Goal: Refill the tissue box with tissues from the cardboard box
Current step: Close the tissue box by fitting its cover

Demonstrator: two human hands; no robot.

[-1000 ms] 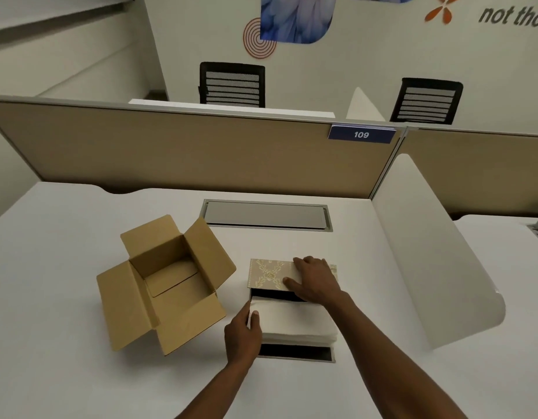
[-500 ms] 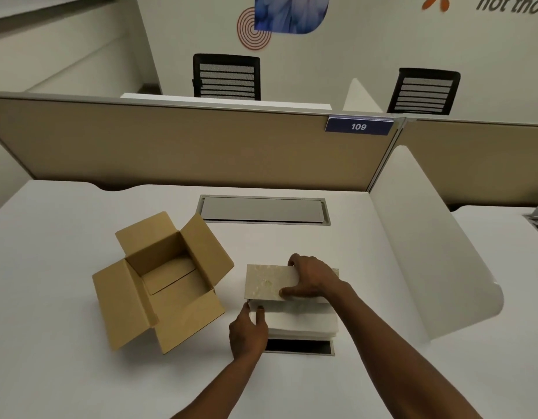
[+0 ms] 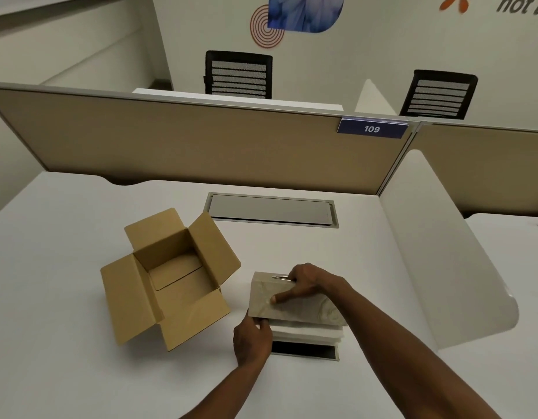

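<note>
The tissue box cover (image 3: 295, 303), beige with a pale swirling pattern, sits in the lower middle of the frame, over a white stack of tissues (image 3: 307, 332) whose lower layers show beneath its near edge. Under the stack a dark base plate (image 3: 304, 349) lies flat on the white table (image 3: 65, 343). The right hand (image 3: 304, 282) grips the cover from above at its far side, fingers (image 3: 284, 297) clamped on it, one finger stretched along the near face and others curled over the top by the slot. The left hand (image 3: 252, 341) is at the cover's lower left corner, fingers pinched on that corner just above the tissues.

Just left of the cover, near but apart from it, the cardboard box (image 3: 168, 279) stands open with all four flaps spread; its inside shows only bare cardboard. Behind both, toward the centre of the frame, a grey cable hatch (image 3: 270, 210) is set into the table. A white curved divider (image 3: 443, 255) rises on the right. Across the upper half runs a tan partition (image 3: 186, 146) bearing a blue "109" label (image 3: 372, 128), with two black chairs (image 3: 239, 75) beyond it.
</note>
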